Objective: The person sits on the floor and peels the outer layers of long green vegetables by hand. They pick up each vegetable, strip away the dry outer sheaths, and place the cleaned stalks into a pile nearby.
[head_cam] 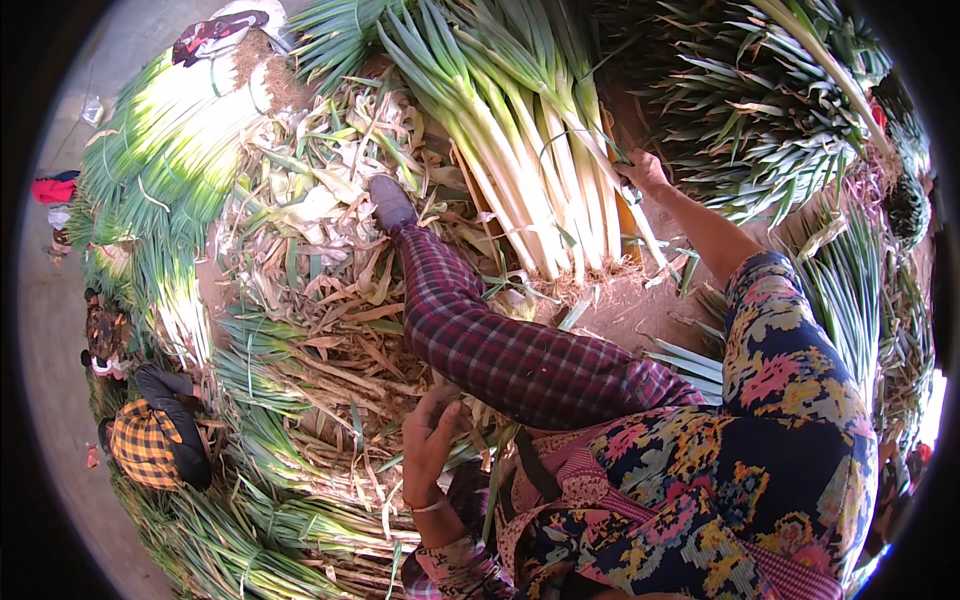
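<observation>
Several long green onions with white stalks and rooted ends form a loose pile point(525, 172) in front of me, leaves pointing away. My right hand point(645, 174) is at the right side of this pile, by the outermost stalk; its fingers are bent, and what they grip is unclear. A thin green tie curves over the pile near it. My left hand point(431, 435) is raised near my plaid-covered knee, fingers bent and a little apart, with no object seen in it. Beneath it lie dry leaves and untrimmed green onions point(300, 465).
Stripped leaves point(322, 195) are heaped around my shoe point(391, 202). Tied bundles of green onions point(195, 112) stand at the upper left. Large leafy stacks point(750, 112) fill the upper right. A person in a checked top point(150, 442) crouches at the lower left.
</observation>
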Tool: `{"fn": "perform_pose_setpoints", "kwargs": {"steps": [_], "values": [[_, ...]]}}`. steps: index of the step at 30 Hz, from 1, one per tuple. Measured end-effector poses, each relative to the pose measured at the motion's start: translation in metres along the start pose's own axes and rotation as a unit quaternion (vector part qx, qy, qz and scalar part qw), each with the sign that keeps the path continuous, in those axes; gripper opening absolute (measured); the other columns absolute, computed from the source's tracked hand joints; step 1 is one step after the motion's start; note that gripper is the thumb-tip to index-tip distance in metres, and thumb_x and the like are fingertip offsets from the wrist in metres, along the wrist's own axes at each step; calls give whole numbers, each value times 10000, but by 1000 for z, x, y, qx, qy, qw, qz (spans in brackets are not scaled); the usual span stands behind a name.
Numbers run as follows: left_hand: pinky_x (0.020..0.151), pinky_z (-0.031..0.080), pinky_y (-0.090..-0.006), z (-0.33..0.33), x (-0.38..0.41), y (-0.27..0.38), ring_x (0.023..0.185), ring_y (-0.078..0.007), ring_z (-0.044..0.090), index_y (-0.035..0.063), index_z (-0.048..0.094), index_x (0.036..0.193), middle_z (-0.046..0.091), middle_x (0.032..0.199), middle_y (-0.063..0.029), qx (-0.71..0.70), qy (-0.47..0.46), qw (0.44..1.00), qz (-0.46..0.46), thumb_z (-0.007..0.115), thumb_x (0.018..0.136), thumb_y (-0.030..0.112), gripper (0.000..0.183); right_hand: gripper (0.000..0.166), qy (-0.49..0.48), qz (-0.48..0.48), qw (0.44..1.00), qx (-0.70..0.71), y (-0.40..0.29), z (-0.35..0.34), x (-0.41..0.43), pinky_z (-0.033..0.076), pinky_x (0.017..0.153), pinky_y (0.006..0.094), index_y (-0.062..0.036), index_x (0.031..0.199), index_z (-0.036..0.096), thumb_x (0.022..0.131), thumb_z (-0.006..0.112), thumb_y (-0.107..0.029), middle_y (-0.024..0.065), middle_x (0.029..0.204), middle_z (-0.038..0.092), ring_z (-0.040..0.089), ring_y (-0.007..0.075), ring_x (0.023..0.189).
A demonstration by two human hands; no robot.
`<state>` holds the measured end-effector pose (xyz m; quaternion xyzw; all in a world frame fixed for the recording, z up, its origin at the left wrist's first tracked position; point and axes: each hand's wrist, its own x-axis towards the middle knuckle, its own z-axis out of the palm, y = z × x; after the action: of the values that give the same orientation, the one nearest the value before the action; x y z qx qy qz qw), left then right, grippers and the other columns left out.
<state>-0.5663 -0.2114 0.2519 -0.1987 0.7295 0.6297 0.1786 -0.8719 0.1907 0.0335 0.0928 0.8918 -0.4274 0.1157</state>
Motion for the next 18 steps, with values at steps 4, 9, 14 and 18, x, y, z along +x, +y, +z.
{"fn": "perform_pose_setpoints", "kwargs": {"steps": [4, 9, 14, 18], "values": [[619, 455, -246, 1, 1, -1, 665, -123, 563, -43, 540, 1071, 600, 805, -71, 17, 2, 1000, 4, 541, 892, 138, 254, 257, 69, -65, 977, -192, -9, 10, 0, 492, 687, 395, -48, 877, 616, 766, 619, -279, 188, 813, 610, 604, 326, 767], [616, 452, -238, 1, 4, 3, 676, -106, 571, -45, 561, 1023, 609, 794, -63, 76, 4, 997, 33, 563, 885, 143, 233, 284, 39, -52, 964, -256, -6, 7, 7, 489, 715, 407, -79, 903, 621, 779, 560, -327, 182, 818, 618, 613, 313, 773], [604, 451, -235, 11, 5, 27, 657, -105, 568, -38, 563, 1028, 601, 775, -63, 45, 19, 997, 63, 559, 883, 126, 220, 302, 146, -7, 989, -20, 15, 11, 8, 478, 715, 370, -82, 935, 632, 786, 553, -333, 159, 808, 635, 622, 272, 766], [621, 441, -233, 21, 8, 43, 675, -109, 546, -32, 541, 1052, 578, 798, -56, 71, -4, 994, 79, 532, 902, 160, 244, 320, 209, 17, 972, 103, 50, 6, 2, 448, 644, 369, -31, 898, 606, 855, 527, -338, 140, 735, 612, 573, 261, 665]]}}
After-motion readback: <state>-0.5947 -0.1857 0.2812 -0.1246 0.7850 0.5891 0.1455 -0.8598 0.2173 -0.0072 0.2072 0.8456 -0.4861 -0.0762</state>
